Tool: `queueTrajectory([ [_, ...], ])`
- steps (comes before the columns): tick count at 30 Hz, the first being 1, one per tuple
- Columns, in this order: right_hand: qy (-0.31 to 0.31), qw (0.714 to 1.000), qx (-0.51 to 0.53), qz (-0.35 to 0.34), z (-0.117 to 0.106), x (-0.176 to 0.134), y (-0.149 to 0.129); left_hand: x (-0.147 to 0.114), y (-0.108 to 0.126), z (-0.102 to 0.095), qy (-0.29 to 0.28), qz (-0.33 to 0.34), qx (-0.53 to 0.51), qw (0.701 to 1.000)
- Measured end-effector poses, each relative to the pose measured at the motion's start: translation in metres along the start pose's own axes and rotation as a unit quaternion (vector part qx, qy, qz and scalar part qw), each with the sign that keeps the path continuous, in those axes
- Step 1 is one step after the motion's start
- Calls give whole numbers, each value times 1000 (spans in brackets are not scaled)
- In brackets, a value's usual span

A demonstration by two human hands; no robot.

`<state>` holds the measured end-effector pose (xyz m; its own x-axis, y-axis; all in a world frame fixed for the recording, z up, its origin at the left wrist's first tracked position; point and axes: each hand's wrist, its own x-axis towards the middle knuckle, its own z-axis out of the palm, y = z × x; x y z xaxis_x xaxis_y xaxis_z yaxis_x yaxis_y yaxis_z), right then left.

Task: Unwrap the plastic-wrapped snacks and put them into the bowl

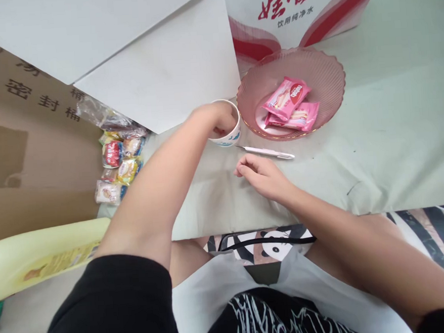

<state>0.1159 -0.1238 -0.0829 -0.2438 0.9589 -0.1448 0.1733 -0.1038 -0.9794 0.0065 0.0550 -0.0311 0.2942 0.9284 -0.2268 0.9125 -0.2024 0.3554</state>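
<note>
My left hand (224, 116) reaches down inside a white paper cup (228, 141) with a blue print. Its fingers look bent together, and the cup's wall hides part of them; what they hold, if anything, I cannot make out. On the tablecloth, my right hand (258, 174) rests in a loose fist, with nothing visible in it. Just beyond it lies a slim white, pen-like tool (268, 152) with a thin dark tip pointing at the cup. Two pink wafer packets (287, 98) sit in a pink ribbed glass bowl (324, 83) right of the cup.
A white box (170, 73) stands behind the cup, and a red-and-white water carton (291, 14) behind the bowl. Several small wrapped snacks (119, 166) lie at the left by a brown cardboard box (34, 149). A pale yellow bottle (41, 255) is at the lower left.
</note>
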Motion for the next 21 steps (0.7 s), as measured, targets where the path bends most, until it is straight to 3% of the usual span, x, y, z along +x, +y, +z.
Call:
queueTrajectory([
  [2, -1, 1000, -4, 4, 0, 0, 1, -16, -5, -21, -118, -15, 2, 993],
  [3, 0, 1000, -7, 4, 0, 0, 1, -27, -12, -32, -92, -7, -18, 996],
  [5, 4, 1000, -14, 1, 0, 0, 1, -54, -37, -51, 80, 26, -100, 991],
  [7, 3, 1000, -25, -2, 2, -1, 0, -84, -73, -60, 206, 30, -147, 967],
  [9, 2, 999, -40, 0, 5, -3, 1, -115, -117, -59, 292, -9, -140, 946],
  [12, 4, 997, -77, 4, 12, -7, 6, -156, -183, -48, 362, -105, -41, 925],
  [14, 8, 995, -103, 4, 18, -9, 11, -176, -219, -38, 328, -167, 27, 929],
  [17, 25, 993, -118, 13, 26, -10, 17, -194, -255, -23, 188, -216, 74, 955],
  [18, 32, 992, -119, 19, 28, -10, 18, -198, -261, -19, 169, -227, 83, 956],
  [21, 46, 991, -119, 32, 31, -10, 19, -203, -267, -13, 206, -269, 107, 935],
])
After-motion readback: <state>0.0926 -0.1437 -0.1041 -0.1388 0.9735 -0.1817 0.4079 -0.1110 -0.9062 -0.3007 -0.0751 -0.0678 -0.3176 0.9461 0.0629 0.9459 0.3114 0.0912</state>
